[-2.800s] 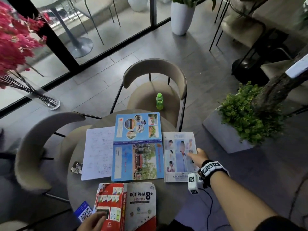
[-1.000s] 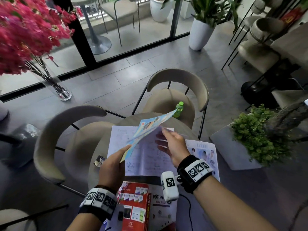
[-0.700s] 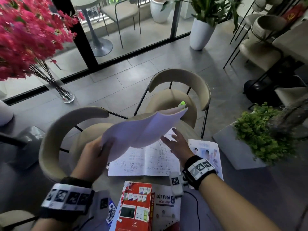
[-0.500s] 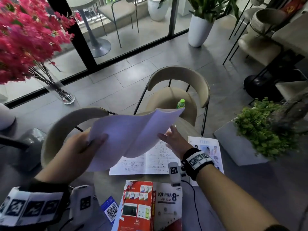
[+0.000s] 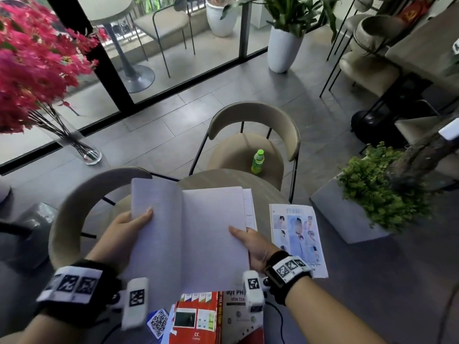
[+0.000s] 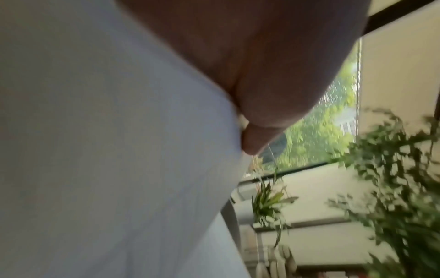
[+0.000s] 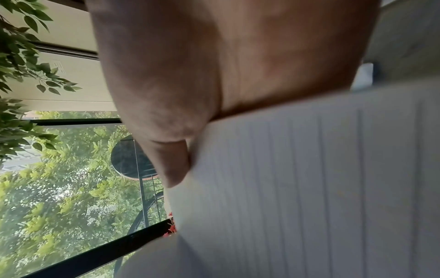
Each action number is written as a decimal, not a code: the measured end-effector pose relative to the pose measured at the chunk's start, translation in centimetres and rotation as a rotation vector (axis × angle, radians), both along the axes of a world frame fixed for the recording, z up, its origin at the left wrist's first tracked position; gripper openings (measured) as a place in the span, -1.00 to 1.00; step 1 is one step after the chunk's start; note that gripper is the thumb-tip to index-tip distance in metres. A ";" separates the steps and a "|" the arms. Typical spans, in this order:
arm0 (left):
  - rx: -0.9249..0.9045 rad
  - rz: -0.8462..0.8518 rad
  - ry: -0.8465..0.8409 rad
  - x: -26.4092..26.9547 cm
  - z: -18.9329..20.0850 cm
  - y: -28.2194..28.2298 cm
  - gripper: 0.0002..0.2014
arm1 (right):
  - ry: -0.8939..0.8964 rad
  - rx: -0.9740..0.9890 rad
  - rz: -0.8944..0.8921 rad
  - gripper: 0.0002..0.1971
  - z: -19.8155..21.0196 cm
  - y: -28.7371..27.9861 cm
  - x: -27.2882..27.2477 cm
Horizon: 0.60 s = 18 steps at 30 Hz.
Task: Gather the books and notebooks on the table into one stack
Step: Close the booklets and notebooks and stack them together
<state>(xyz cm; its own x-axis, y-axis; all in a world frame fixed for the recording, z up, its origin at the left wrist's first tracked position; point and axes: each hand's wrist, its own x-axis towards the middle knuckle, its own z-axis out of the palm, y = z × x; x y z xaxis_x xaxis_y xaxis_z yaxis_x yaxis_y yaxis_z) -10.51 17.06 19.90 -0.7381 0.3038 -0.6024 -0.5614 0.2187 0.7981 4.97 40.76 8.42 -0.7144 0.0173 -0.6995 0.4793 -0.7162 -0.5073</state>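
Observation:
I hold an open notebook [image 5: 188, 234], blank lined pages up, just above the round table [image 5: 213, 178]. My left hand [image 5: 129, 227] grips its left edge, thumb on the page [image 6: 107, 150]. My right hand [image 5: 250, 242] grips its right edge, thumb on the lined page [image 7: 309, 188]. A strip of a second notebook [image 5: 249, 209] shows under its right side. A thin booklet with portrait photos [image 5: 298, 239] lies flat to the right. A red and white book [image 5: 213, 316] lies at the near edge. The fingers beneath the pages are hidden.
A QR-code card [image 5: 159, 321] lies left of the red book. A green bottle [image 5: 257, 161] stands on the chair [image 5: 253, 125] across the table. Another chair [image 5: 74, 207] stands left, a planter with a green bush [image 5: 372, 194] right, a vase of red flowers [image 5: 37, 70] far left.
The notebook, held up and bent by my left hand alone, has come down flat and open. My right hand left the written notebook and took hold of its right edge.

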 end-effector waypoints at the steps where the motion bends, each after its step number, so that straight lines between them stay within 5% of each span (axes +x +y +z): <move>1: -0.015 -0.010 0.018 0.5 -0.9 1.3 -0.76 | -0.010 -0.001 0.002 -0.74 0.2 -0.2 0.3; 6: -0.140 -0.158 0.095 4.3 -4.5 8.1 -0.81 | -0.004 0.051 0.007 -0.68 0.8 0.6 1.3; 10: -0.189 -0.300 0.204 7.5 -4.3 12.4 -0.65 | 0.012 0.169 0.059 -0.56 1.3 2.4 2.1; 13: -0.117 -0.404 0.268 9.5 -4.6 14.4 -0.79 | 0.042 0.232 0.061 -0.57 1.6 3.9 3.3; 18: -0.191 -0.660 0.395 12.1 -6.5 16.1 -0.16 | 0.066 0.147 -0.071 -0.53 1.6 5.4 5.9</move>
